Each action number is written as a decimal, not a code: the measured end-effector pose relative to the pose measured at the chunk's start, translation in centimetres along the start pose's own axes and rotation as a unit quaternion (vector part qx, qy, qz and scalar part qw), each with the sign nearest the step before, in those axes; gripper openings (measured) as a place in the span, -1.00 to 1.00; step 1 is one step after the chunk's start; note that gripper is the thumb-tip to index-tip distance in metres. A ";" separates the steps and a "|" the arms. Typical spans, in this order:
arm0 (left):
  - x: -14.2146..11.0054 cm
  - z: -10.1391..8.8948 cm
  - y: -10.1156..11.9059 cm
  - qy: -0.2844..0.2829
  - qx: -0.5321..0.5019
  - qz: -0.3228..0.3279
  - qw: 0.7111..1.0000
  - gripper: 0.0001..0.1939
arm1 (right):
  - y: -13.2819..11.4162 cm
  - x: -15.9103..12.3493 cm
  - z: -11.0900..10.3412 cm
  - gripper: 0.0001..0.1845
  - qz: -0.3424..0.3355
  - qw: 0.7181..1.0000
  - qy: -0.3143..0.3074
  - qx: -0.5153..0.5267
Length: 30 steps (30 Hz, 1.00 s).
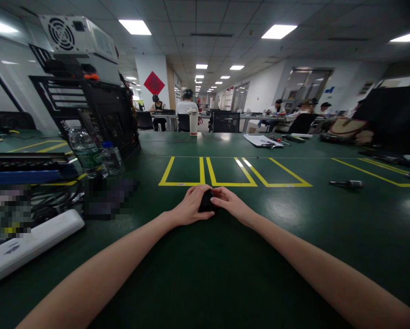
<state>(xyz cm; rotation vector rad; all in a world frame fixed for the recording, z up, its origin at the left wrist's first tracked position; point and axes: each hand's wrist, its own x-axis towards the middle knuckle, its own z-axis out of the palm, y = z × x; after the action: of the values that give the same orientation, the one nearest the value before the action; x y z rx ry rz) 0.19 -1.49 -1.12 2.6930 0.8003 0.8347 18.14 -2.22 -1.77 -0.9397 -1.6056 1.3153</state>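
Observation:
In the head view, a small black object (pixel 205 201) is between my two hands over the green table (pixel 205 274). Its kind cannot be made out, since fingers cover much of it. My left hand (pixel 192 205) wraps round its left side, the thumb below and the fingers over the top. From the right, my right hand (pixel 231 205) grips the object's edge with its fingertips and thumb. Just beyond the hands, yellow tape outlines (pixel 230 184) mark the tabletop.
On the left stand an opened computer case (pixel 112 114) with a power supply (pixel 77 36) on it, water bottles (pixel 84 148), and a white power strip (pixel 36 244). A dark screwdriver-like tool (pixel 347 183) lies right. Farther back are a cup (pixel 193 123) and clipboard (pixel 262 140).

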 end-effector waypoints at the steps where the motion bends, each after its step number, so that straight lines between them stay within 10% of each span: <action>1: 0.0 0.0 0.0 0.000 0.000 0.000 1.000 -0.36 | -0.1 0.0 0.0 -0.72 0.001 1.000 -0.003 -0.003; 30: -0.4 0.3 -0.2 0.002 -0.009 -0.003 1.000 -0.37 | -0.7 -0.4 -0.4 -0.61 -0.021 0.996 -0.086 0.028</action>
<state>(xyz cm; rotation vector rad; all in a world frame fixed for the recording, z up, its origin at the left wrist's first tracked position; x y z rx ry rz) 0.00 -1.58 -1.60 2.6726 0.7981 0.8422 18.62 -2.61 -1.15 -0.7726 -1.6994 1.4366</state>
